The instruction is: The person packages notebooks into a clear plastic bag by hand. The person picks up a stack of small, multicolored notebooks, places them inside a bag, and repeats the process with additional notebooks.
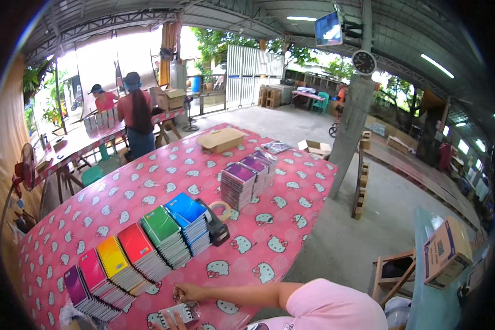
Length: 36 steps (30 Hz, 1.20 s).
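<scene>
Pink-sleeved arm (291, 300) stretches left, hand (186, 291) flat on the tablecloth (148, 181).

Tape roll (221, 209), cardboard box (221, 139), wall clock (364, 62), purple notebook stacks (246, 180)

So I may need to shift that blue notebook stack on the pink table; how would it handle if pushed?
The blue stack is tall and leans against the green stack, so it probably slides apart or topples rather than moving whole. Its glossy covers look slippery, and it is likely heavy.
</scene>
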### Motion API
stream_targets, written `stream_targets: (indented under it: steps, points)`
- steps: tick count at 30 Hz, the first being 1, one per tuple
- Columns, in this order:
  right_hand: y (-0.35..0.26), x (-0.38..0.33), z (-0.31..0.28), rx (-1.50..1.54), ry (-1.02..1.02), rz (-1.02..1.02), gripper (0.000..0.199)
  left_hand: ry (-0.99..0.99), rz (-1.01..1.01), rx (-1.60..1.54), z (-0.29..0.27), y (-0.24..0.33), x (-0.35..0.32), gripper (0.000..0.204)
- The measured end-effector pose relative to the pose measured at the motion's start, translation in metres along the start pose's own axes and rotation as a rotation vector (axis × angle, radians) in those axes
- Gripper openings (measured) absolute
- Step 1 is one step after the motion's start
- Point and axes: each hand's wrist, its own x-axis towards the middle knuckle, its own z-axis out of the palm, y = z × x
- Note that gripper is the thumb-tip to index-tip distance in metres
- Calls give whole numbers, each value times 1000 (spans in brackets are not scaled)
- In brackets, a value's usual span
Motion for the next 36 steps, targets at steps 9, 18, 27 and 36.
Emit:
stream_targets:
  steps: [9,18,27,36]
  points:
    - [-21,-106,-32,179,445,70,27,-217,224,-50,-16,3,42,82]
    - [-44,-133,-29,-33,387,242,23,-339,317,-229,6,-25,71,83]
    - [-65,-129,0,724,264,222,56,-91,-185,-1819,42,-39,53,101]
    - [-99,-76,11,218,-6,-3,79,-47,84,-1337,48,-62,24,99]
